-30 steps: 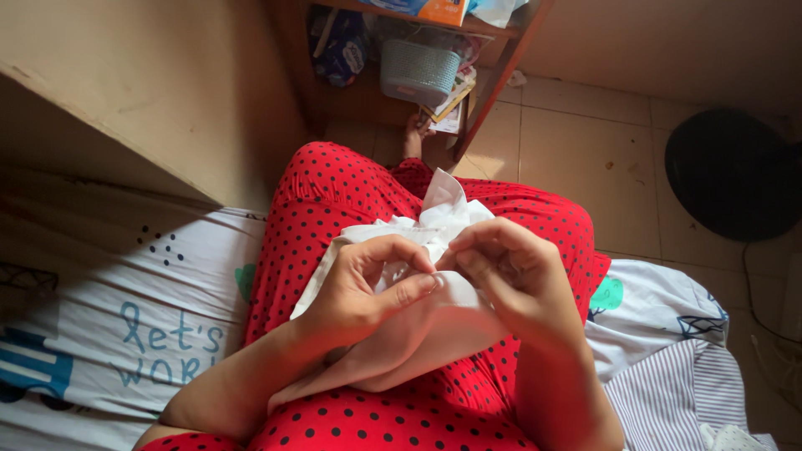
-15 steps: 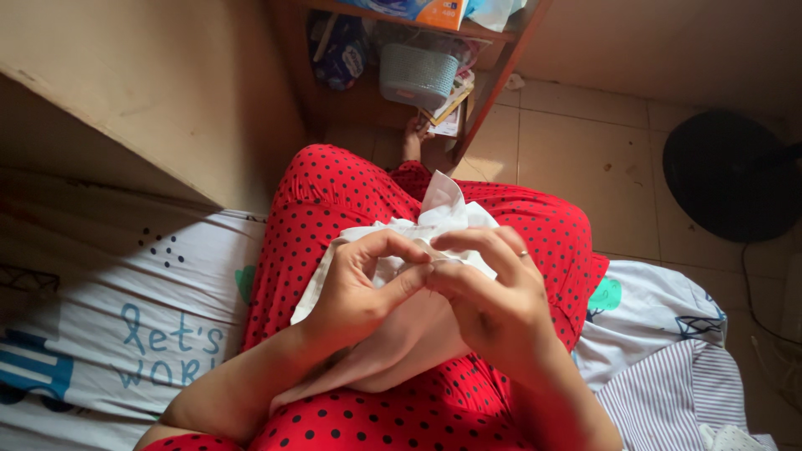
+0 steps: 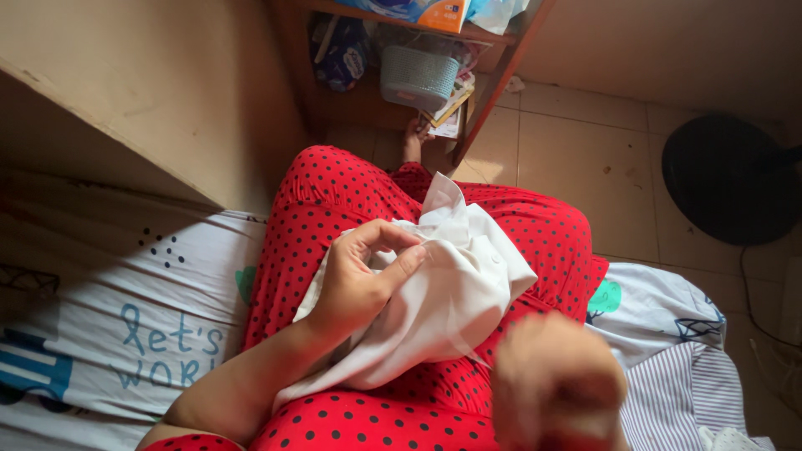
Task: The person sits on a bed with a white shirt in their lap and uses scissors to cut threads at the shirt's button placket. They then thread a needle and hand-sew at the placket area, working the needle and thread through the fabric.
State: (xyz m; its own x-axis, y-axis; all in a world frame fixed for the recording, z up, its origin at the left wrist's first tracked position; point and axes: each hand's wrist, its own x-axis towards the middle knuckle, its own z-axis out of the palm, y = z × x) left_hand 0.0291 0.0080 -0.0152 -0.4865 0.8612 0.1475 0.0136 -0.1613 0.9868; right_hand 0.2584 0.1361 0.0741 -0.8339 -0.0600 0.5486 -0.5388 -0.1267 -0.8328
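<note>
A white garment [image 3: 443,292] lies bunched on the lap of a person in red polka-dot trousers [image 3: 351,192], seated on a bed [image 3: 125,334]. The left hand [image 3: 359,280] pinches a fold between thumb and fingers, likely steadying it. The right hand [image 3: 555,388], blurred, hangs just below the garment; its grip cannot be made out.

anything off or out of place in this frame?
Mostly no. The right hand is motion-blurred close to the camera, so what it holds cannot be told. The left hand pinches the crumpled white cloth on the lap. Papers stick out askew beneath the basket on the shelf.
</note>
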